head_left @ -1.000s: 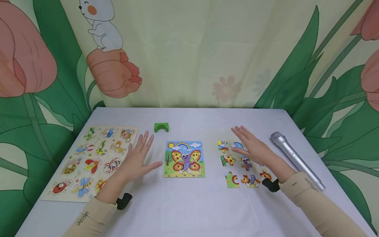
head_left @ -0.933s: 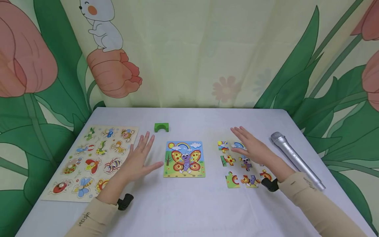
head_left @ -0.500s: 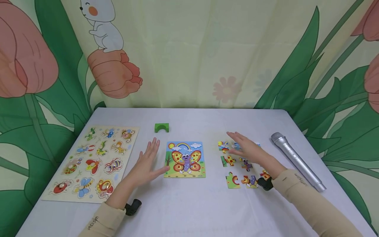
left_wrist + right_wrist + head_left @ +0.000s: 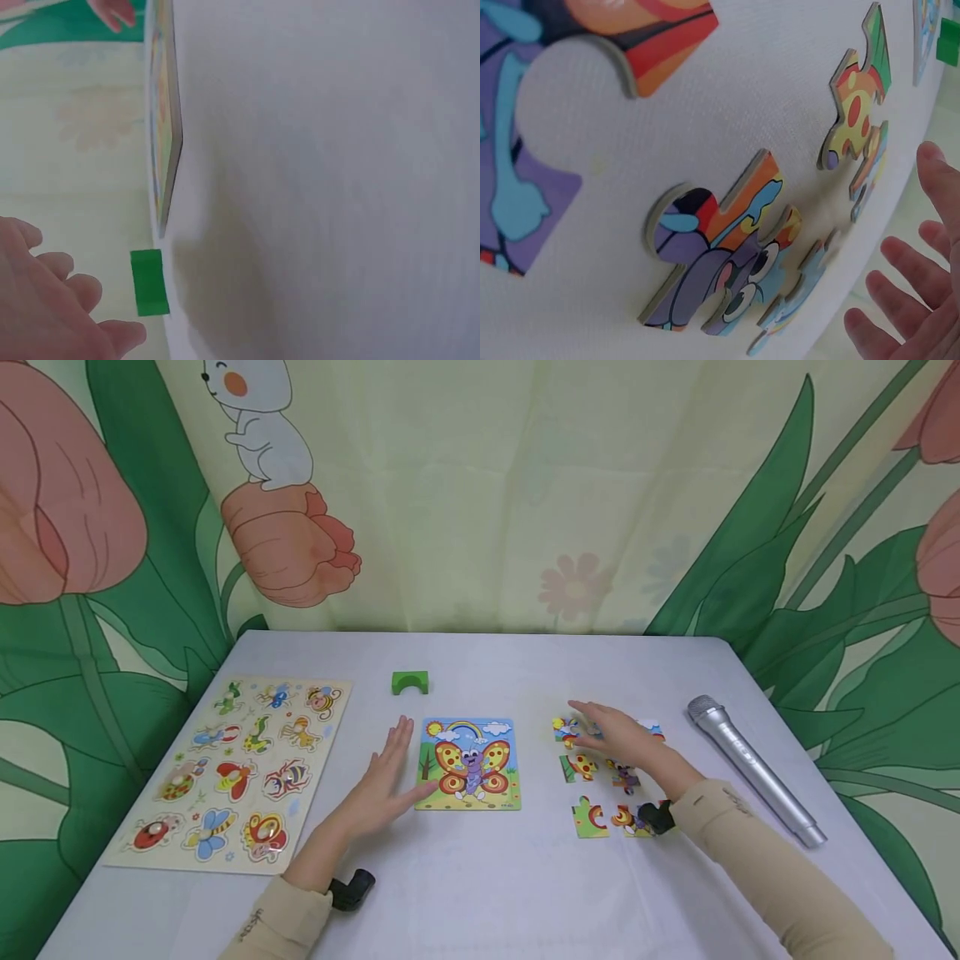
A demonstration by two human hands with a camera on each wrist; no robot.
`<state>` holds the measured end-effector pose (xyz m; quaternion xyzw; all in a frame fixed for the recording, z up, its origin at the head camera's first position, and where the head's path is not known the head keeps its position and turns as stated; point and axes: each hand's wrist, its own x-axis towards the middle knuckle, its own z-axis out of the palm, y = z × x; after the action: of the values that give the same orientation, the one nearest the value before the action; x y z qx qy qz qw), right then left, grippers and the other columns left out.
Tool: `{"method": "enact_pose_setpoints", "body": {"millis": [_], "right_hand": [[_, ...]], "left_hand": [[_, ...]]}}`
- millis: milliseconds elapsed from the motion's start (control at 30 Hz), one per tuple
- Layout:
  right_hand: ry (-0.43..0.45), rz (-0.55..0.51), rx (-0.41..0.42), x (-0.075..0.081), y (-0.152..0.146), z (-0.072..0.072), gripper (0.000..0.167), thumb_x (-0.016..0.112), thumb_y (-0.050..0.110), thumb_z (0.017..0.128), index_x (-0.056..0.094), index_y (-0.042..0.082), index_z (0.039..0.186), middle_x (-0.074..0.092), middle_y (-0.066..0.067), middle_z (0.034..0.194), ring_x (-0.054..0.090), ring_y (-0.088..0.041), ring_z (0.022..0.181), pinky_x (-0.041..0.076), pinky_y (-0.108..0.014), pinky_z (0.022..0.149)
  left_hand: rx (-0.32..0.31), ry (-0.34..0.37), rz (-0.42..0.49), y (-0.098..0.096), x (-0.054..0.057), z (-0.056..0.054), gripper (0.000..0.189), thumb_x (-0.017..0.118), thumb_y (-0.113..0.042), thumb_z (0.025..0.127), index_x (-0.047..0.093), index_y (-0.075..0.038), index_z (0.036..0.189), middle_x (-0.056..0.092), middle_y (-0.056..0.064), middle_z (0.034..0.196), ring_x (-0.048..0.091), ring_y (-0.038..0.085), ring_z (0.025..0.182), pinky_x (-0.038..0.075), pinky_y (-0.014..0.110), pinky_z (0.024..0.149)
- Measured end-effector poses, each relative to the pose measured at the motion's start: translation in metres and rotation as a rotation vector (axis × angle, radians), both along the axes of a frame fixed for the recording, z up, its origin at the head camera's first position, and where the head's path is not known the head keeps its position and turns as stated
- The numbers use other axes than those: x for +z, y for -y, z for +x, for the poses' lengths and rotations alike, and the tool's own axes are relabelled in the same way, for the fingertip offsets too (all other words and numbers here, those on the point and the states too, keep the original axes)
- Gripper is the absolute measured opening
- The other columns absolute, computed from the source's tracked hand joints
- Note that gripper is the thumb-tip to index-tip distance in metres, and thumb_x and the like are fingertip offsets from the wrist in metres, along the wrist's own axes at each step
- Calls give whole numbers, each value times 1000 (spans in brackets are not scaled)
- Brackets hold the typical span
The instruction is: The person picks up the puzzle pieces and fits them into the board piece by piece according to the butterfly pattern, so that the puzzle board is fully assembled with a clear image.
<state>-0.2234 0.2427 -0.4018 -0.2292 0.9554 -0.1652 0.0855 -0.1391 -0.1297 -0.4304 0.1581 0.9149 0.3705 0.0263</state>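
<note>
A square butterfly puzzle board (image 4: 468, 767) lies mid-table, its thick edge (image 4: 177, 142) showing in the left wrist view. At its left side hovers my left hand (image 4: 378, 795), fingers extended, the thumb overlapping the board's edge in the head view; whether it touches cannot be told. Loose puzzle pieces (image 4: 590, 818) lie in rows to the right. My right hand (image 4: 628, 742) is held over the far rows, partly hiding them. In the right wrist view, its spread fingers (image 4: 907, 266) stand apart from the pieces, beyond the purple face piece (image 4: 727, 262).
A large board of insect pictures (image 4: 240, 777) lies on the left. Behind the butterfly board stands a green arch block (image 4: 409, 678). A silver microphone (image 4: 753, 768) lies slanted at the right. A printed curtain (image 4: 465, 510) hangs behind the white-covered table (image 4: 487, 893).
The left hand has shifted right and nearer the person, up to the butterfly board. My right hand has moved left and lower over the pieces. The objects have stayed put.
</note>
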Motion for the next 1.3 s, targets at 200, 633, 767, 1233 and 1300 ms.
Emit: {"method": "enact_pose_setpoints", "body": {"millis": [200,633,767,1233,1300], "right_hand": [[30,9,-15,-7,1,-6,62,63,25,87,36,3,139,42,-24,134,38,-40,124,33,-51,100],[33,57,-18,-9,4,-13,50,66,19,85,51,-1,127,52,-20,125,46,-36,118,39,-48,96],[3,58,6,-8,6,-14,46,67,17,84,54,-3,124,55,-19,121,49,-34,114,41,-46,95],[-15,77,34,-10,8,-15,44,66,15,84,55,-5,121,55,-21,118,51,-35,111,42,-46,93],[-16,68,33,-9,9,-14,44,66,16,84,55,-4,122,55,-21,118,51,-35,110,42,-46,93]], "left_hand": [[0,54,99,-5,-6,-3,86,56,-41,88,-1,-14,148,-3,8,153,-1,31,138,6,58,106],[0,123,96,-7,-20,-8,94,64,-47,80,8,-13,148,3,6,154,2,27,139,9,53,108],[-7,142,61,-6,-21,-6,101,69,-47,75,8,-12,148,6,7,153,2,25,139,3,46,111],[-20,124,-46,-13,-23,-3,97,73,-33,76,14,-3,146,15,13,151,4,28,139,-2,48,111],[-16,126,-48,-14,-23,-3,96,73,-32,76,14,-3,146,15,13,151,4,27,139,-2,48,111]]}}
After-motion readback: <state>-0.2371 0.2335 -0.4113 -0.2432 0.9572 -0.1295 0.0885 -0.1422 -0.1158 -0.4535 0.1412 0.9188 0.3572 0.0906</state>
